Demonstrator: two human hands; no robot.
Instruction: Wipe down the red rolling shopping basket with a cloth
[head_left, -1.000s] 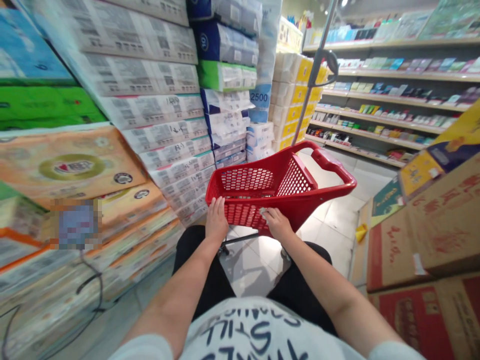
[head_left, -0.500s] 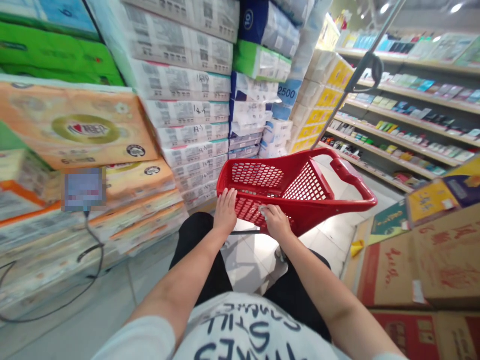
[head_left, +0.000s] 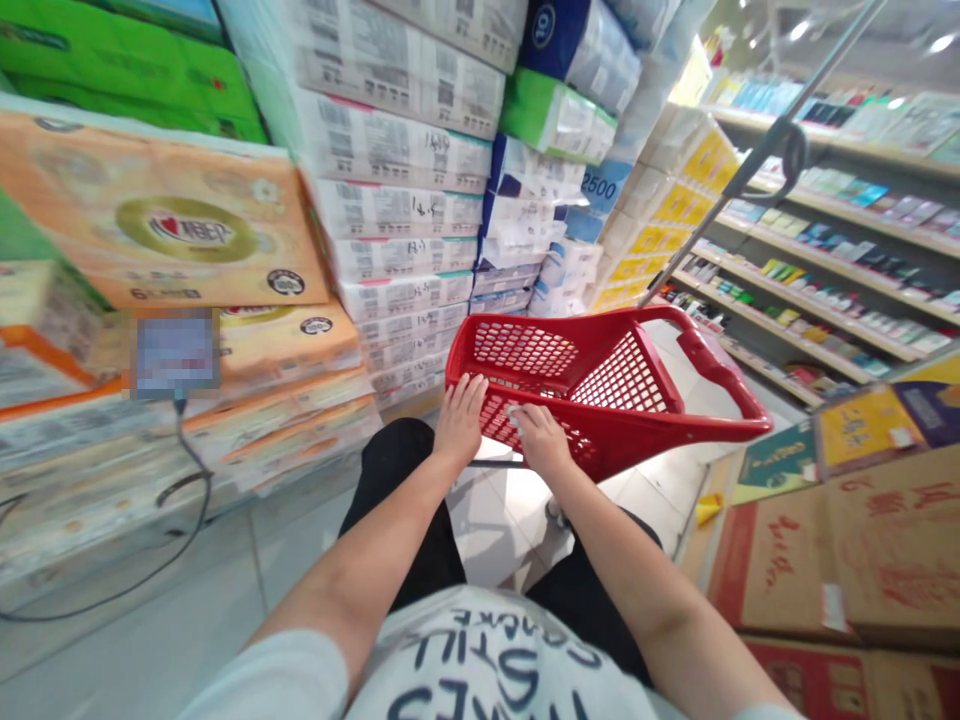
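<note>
A red plastic shopping basket [head_left: 637, 425] with latticed sides stands in front of my knees, its looped handle toward the right. My left hand [head_left: 458, 420] lies with its fingers stretched out against the corner of the near side, fingertips at the rim. To the right of it, my right hand [head_left: 544, 440] is closed on a small white wipe [head_left: 514, 416] and presses it to the latticed near wall. Most of the wipe is hidden under the fingers. The part of the basket interior that shows has bare red walls.
Orange tissue packs [head_left: 202, 220] are stacked at the left, with a cable [head_left: 202, 520] hanging down. Wrapped white packs [head_left: 405, 210] rise behind the basket. A metal pole [head_left: 739, 185] slants beyond it. Cardboard boxes [head_left: 892, 540] stand at the right, stocked shelves [head_left: 847, 245] farther back.
My right hand has slid a little left along the near wall with the wipe, closer to my left hand. The view has shifted slightly; my left hand stays at the same corner.
</note>
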